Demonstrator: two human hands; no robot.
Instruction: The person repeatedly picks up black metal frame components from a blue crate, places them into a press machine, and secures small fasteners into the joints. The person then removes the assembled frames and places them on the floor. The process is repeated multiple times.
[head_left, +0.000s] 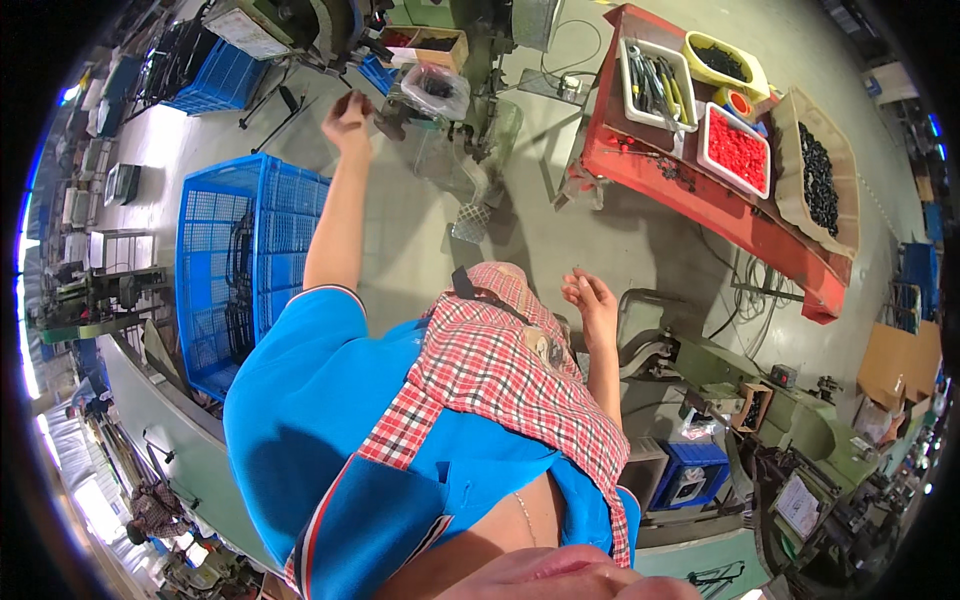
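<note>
My left hand [347,122] is stretched out ahead, beside the front of a green machine [490,90]. Its fingers are bent together and slightly blurred; whatever they may hold is too small to name. Just to the right of that hand, a clear plastic bag [437,90] lines a container with dark parts in it. My right hand [590,300] is raised in front of my red checked apron [500,350], to its right. The fingers there curl toward the thumb, and anything pinched between them cannot be made out.
A red table [640,165] at right bears a white tray of pliers [655,85], a tray of red parts [735,150], a yellow tub [720,60] and a carton of black parts [820,180]. Blue crates [255,190] stand at left; cables [760,300] trail under the table.
</note>
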